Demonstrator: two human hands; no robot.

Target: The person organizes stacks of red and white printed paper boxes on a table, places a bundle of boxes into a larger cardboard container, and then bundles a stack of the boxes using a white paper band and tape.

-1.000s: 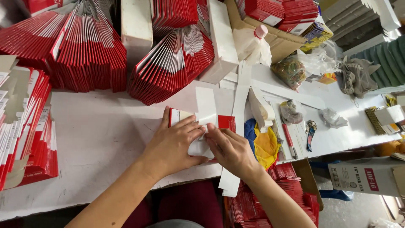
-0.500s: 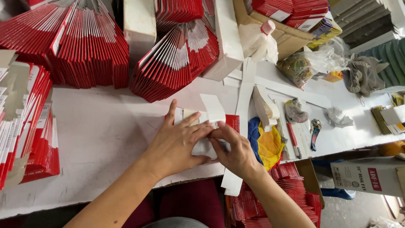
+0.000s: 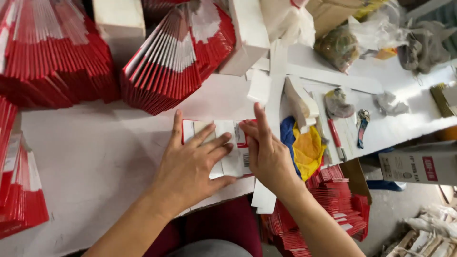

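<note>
Fingers (image 3: 209, 138) of the left hand (image 3: 190, 166) lie spread wide and flat, pressing down on a flat red-and-white carton (image 3: 223, 147) that rests on the white table (image 3: 85, 157) near its front edge. The right hand (image 3: 269, 154) stands on edge at the carton's 3 o'clock side, fingers close together and pointing up toward 12 o'clock, its fingertips touching the carton's red right flap; it grips nothing that can be seen.

At 12 o'clock from the hands a fanned stack of red cartons (image 3: 176, 66) leans on the table, and at 10 o'clock a larger stack (image 3: 52, 57) of the same red cartons stands. At 9 o'clock, along the table's left edge, more red cartons (image 3: 19, 190) lie piled. A white box (image 3: 250, 35) stands at 1 o'clock.

Just beside the right hand at 3 o'clock lies a blue and yellow cloth (image 3: 304, 147), with a red-handled pen (image 3: 334, 138) past it. At 2 o'clock sit a clear plastic bag (image 3: 352, 40) and a grey rag (image 3: 423, 47). Below the table at 5 o'clock, red cartons (image 3: 333, 195) fill an open cardboard box, and a white carton (image 3: 419, 164) with a red patch shows at 4 o'clock.
</note>
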